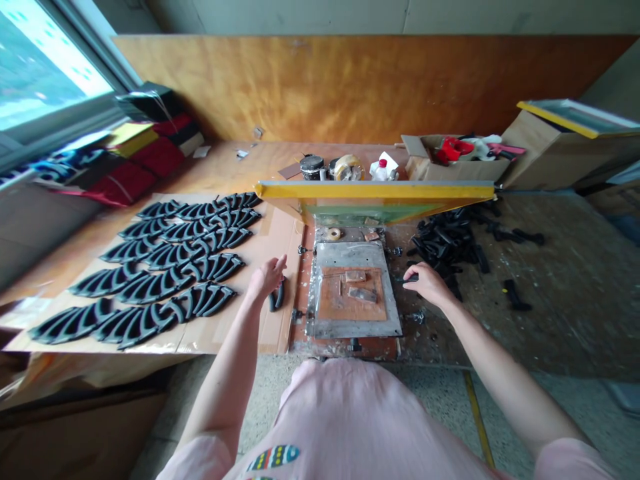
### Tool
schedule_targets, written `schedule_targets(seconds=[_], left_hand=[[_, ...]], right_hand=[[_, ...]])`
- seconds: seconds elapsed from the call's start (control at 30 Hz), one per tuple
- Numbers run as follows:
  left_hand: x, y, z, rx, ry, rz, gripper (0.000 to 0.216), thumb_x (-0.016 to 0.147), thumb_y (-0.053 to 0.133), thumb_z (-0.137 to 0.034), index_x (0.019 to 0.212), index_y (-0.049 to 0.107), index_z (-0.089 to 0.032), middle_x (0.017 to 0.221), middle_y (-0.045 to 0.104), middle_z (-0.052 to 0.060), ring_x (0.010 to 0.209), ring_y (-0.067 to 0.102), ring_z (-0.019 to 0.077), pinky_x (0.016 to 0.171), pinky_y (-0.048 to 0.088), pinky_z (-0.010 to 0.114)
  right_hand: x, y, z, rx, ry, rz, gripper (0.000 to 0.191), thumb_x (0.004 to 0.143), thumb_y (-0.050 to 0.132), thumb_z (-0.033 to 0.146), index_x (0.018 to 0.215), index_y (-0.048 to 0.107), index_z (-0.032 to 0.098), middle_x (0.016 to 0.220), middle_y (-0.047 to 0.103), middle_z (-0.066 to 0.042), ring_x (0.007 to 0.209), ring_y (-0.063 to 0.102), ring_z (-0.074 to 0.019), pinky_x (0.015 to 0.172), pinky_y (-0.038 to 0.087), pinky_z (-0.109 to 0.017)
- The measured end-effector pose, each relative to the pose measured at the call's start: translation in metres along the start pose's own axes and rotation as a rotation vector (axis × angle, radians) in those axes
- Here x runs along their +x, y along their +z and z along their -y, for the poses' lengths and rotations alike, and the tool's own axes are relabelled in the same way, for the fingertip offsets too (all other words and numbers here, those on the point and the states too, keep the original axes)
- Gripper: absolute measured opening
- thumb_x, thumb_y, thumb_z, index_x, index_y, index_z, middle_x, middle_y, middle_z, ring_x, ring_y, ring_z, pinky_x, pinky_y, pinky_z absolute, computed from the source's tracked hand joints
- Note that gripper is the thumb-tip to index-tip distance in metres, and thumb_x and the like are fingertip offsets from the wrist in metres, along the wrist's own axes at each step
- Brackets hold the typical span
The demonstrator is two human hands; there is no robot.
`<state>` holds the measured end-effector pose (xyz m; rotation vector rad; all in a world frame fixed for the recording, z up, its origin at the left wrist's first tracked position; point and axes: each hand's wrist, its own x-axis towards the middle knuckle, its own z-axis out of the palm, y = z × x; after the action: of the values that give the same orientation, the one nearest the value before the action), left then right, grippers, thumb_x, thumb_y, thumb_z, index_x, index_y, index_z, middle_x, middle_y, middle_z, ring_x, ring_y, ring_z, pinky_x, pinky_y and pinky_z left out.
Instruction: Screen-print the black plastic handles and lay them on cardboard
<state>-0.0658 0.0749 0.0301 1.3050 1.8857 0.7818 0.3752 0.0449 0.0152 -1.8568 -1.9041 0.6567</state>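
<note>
My left hand (267,277) rests over the cardboard sheet (280,233), closed on a black curved piece (277,295) that hangs below the fingers. My right hand (425,280) reaches to the right of the metal printing plate (353,293) and is closed on a small black piece (411,277) at the edge of a heap of black pieces (445,243). The raised yellow-framed screen (375,192) stands tilted up behind the plate.
Rows of black curved pieces (165,273) lie drying on the cardboard at the left. Tape rolls, a tin and a bottle (383,170) stand behind the screen. Cardboard boxes (550,153) sit at the back right, stacked cloth (130,167) at the back left.
</note>
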Motion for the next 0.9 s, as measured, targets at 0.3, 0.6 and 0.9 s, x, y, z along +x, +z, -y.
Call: schedule_targets(seconds=[0.3,0.6,0.9], left_hand=[[-0.019,-0.002,-0.091,-0.444,0.260,0.018,0.052,0.082,0.051,-0.067,0.094,0.060,-0.017,0.058,0.056,-0.001,0.046,0.050,0.0088,0.047,0.044,0.019],[-0.019,0.000,-0.135,-0.596,0.415,-0.112,0.049,0.092,0.037,-0.062,0.083,0.056,-0.017,0.061,0.057,0.000,0.050,0.054,0.0085,0.049,0.047,0.019],[-0.064,0.006,-0.099,-0.554,0.306,-0.002,0.054,0.089,0.042,-0.063,0.099,0.066,-0.014,0.077,0.064,0.005,0.067,0.060,0.0144,0.058,0.049,0.023]], right_hand=[[-0.001,0.095,0.065,0.108,-0.241,-0.001,0.011,0.087,0.058,0.031,0.087,0.057,0.020,0.084,0.066,-0.002,0.079,0.061,-0.0178,0.073,0.046,-0.030],[-0.001,0.113,0.088,-0.281,-0.577,-0.008,0.039,0.091,0.058,0.030,0.127,0.054,0.016,0.135,0.055,-0.016,0.128,0.047,-0.0280,0.108,0.035,-0.046],[-0.021,0.088,0.055,-0.023,-0.616,0.208,0.026,0.090,0.059,0.036,0.110,0.071,0.026,0.113,0.072,-0.004,0.110,0.064,-0.0219,0.099,0.048,-0.039]])
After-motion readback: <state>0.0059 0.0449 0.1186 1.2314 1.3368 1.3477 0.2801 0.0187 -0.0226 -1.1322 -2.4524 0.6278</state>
